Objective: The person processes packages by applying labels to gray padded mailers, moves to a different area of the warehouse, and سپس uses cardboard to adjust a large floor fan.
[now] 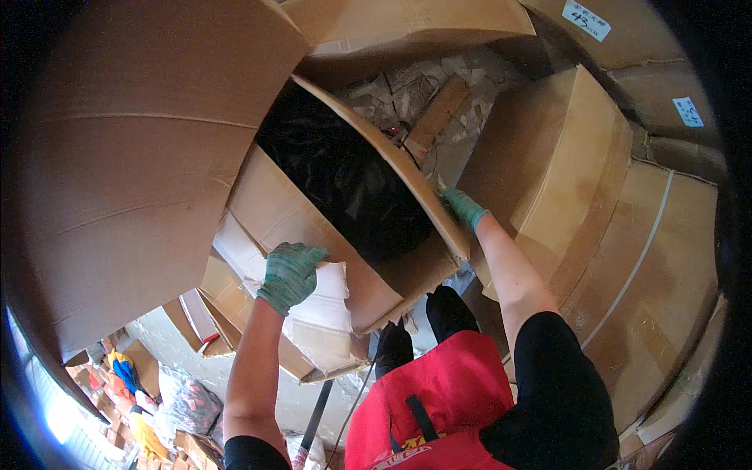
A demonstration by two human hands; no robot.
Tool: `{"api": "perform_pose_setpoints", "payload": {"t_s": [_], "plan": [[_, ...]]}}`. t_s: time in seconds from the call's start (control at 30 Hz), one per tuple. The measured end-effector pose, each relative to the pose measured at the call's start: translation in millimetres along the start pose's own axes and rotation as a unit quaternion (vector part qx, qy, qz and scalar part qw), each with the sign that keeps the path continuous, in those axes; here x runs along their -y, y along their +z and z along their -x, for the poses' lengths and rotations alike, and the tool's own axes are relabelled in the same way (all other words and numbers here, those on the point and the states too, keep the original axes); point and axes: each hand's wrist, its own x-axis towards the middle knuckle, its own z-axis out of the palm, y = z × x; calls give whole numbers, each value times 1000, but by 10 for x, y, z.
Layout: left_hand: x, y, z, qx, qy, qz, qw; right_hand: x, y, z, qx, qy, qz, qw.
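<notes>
An open cardboard carton [358,294] stands tilted before me, with black material [346,176] inside, perhaps plastic film or fabric. My left hand [291,273], in a green knitted glove, has its fingers curled over the edge of a pale cardboard flap [320,294] on the carton's near left side. My right hand [461,205], gloved the same way, lies against the outer face of the carton's right wall [405,170]. Its fingers point away from me and are partly hidden, so its grip is unclear.
A large carton [141,158] rises at the left. More cartons [623,258] are stacked at the right, some with written labels [586,20]. Cardboard scraps and a brown strip [440,111] litter the floor beyond. Bagged goods [182,399] lie at lower left, near a dark pole [317,414].
</notes>
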Motion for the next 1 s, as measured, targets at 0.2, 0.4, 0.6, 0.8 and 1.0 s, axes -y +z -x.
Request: {"api": "perform_pose_setpoints", "payload": {"t_s": [0.2, 0.4, 0.6, 0.8, 1.0], "plan": [[-238, -486, -590, -46, -75, 104, 991, 586, -363, 665, -23, -80, 56, 995], [-983, -750, -1700, -6, 43, -112, 993, 1365, 155, 1996, -142, -281, 491, 812], [-933, -853, -1480, 95, 74, -189, 975, 1356, 547, 2219, -138, -354, 522, 763], [-592, -334, -926, -135, 100, -29, 985, 1260, 888, 2300, -89, -330, 511, 789], [-713, -458, -998, -49, 44, -45, 997, 1465, 831, 2113, -70, -332, 454, 824]]}}
